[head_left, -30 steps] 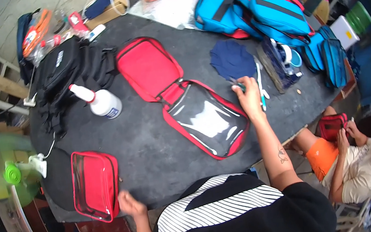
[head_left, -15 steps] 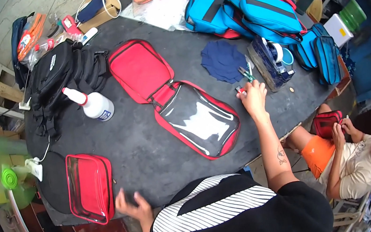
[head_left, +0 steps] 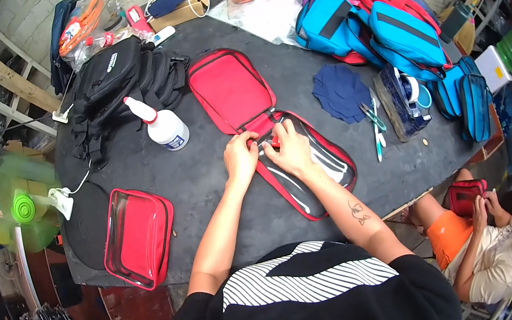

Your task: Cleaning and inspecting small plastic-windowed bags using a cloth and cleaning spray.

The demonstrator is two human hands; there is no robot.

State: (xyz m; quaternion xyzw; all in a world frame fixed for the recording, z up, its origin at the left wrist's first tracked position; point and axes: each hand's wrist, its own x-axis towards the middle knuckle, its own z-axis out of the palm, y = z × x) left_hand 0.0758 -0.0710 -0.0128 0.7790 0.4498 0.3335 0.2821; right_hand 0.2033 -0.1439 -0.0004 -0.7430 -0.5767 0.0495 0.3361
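Note:
An unfolded red bag point(head_left: 230, 91) lies on the dark table, its two halves joined by a narrow red strip; the near half has a transparent window point(head_left: 327, 156). At the strip, my left hand point(head_left: 241, 160) pinches the bag's red edge with bent fingers. Close beside it, my right hand point(head_left: 292, 150) has its fingers closed around a small red object point(head_left: 275, 140), mostly hidden by them, just over the window's upper corner. A second red bag with transparent sides point(head_left: 139, 238) stands closed to the left of my forearms.
Left of the bag are a white spray bottle point(head_left: 167, 130) and black bags point(head_left: 120, 81). To the right lie a navy cloth point(head_left: 341, 92), snips point(head_left: 373, 117), a clear case point(head_left: 402, 103) and blue bags point(head_left: 406, 37). A seated person point(head_left: 489, 238) handles another red bag. A green fan point(head_left: 24, 207) is at left.
My right hand has moved left from beside the snips to the open bag, carrying the small red object. My left hand has come up from the table's near edge and taken hold of the bag.

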